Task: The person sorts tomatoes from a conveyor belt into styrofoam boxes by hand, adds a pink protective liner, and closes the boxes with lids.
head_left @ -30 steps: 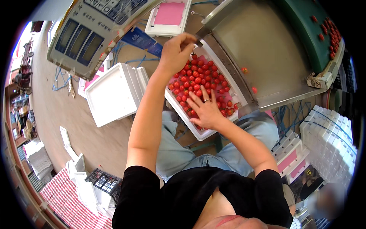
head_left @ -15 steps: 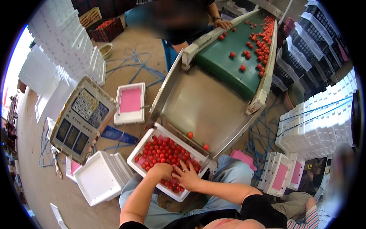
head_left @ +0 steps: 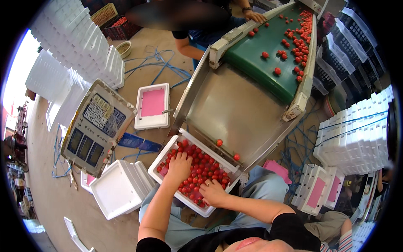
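Note:
A white foam box (head_left: 157, 170) of small red cherry tomatoes (head_left: 205, 168) sits at my lap, under the lower lip of a metal chute (head_left: 235, 109). My left hand (head_left: 179, 167) rests on the tomatoes toward the box's left side, fingers extended and slightly apart. At the near right part, my right hand (head_left: 213, 193) lies over the fruit with bent, spread fingers and a ring on one. Neither hand visibly lifts a tomato. Pink lining shows at the box's left end. Two loose tomatoes (head_left: 219, 143) lie along the chute's lower edge.
A green conveyor belt (head_left: 260, 63) carries tomatoes above the chute; another person's hand (head_left: 255, 16) rests on its frame. A scale display (head_left: 98, 126) stands left, above stacked white boxes (head_left: 117, 189). A pink-lined box (head_left: 152, 106) lies beyond. Foam stacks (head_left: 352, 130) and dark crates (head_left: 348, 50) stand right.
My left hand has moved left and farther over the tomatoes, away from my right hand. My right hand has shifted slightly nearer to me. The view has shifted, moving the scene rightward.

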### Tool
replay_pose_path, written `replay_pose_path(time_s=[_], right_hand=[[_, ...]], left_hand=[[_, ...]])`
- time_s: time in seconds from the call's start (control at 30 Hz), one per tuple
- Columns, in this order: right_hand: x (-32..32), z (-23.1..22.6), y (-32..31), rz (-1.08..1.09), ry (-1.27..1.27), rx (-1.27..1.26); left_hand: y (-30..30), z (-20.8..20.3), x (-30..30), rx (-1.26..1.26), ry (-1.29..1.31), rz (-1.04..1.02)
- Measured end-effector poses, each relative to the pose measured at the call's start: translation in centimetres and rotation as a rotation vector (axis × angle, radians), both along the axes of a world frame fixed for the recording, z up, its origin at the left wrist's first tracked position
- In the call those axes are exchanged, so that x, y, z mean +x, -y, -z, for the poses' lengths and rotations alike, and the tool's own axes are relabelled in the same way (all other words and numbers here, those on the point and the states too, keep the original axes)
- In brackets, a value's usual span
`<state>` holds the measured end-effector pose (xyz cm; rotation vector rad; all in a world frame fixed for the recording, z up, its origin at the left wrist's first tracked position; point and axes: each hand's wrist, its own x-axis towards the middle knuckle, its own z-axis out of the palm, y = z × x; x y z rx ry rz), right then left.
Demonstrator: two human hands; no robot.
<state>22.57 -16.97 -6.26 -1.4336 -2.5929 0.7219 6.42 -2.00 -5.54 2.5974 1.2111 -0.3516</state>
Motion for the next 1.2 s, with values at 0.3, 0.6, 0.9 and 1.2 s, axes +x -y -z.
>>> replay_pose_path(time_s=[0.3,0.6,0.9,1.2], right_hand=[[0.3,0.3,-0.6,0.103,0.102,0.156],[0.1,0.6,0.8,-0.139,0.238,0.014],[0.3,0.5,0.7,-0.244,-0.037,-0.006],[-0.1,0.5,1.1,-0.372,-0.043,-0.068]], left_hand=[[-2.4,-1.7,-3.1,-0.122,-0.250,-0.198],[-0.9,-0.2,-4.2,-0.008,0.121,0.011],[-1.8,-2.1,-2.9,-0.500,-0.186,-0.068],[-2.4,-0.6,-3.7,-0.171,0.055,-0.092]])
